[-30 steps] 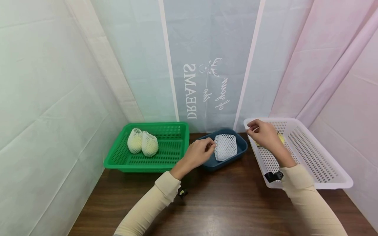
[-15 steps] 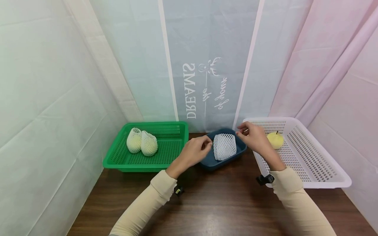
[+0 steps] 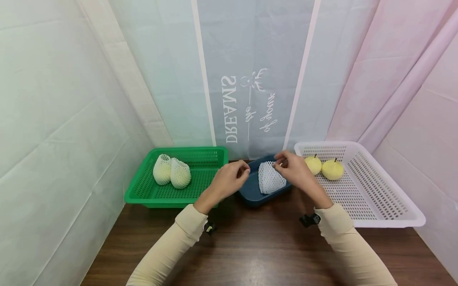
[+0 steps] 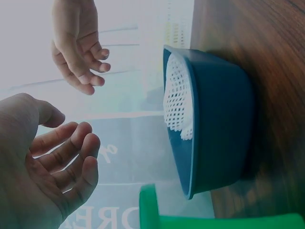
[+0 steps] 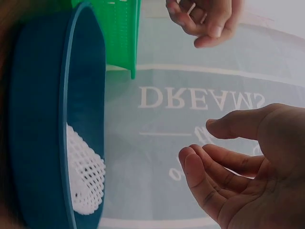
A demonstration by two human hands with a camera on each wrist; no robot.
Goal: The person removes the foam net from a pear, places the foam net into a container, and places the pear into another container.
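As my hands hover: left hand (image 3: 228, 176) beside the blue tub (image 3: 252, 194), right hand (image 3: 296, 170) above its right side; fingers (image 5: 194, 171) loosely curved, clear of the thumbs, holding nothing.
Foam net (image 3: 268, 180): lies flattish in the tub; if it is layered, my pinch might catch two at once, or tear it.
Green basket (image 3: 171, 202): two netted pears (image 3: 180, 174).
White basket (image 3: 379, 186): two bare yellow pears (image 3: 332, 171).

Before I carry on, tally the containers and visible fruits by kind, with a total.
Green basket: 1
White basket: 1
Blue tub: 1
Netted fruits: 2
Bare yellow fruits: 2
Total: 7
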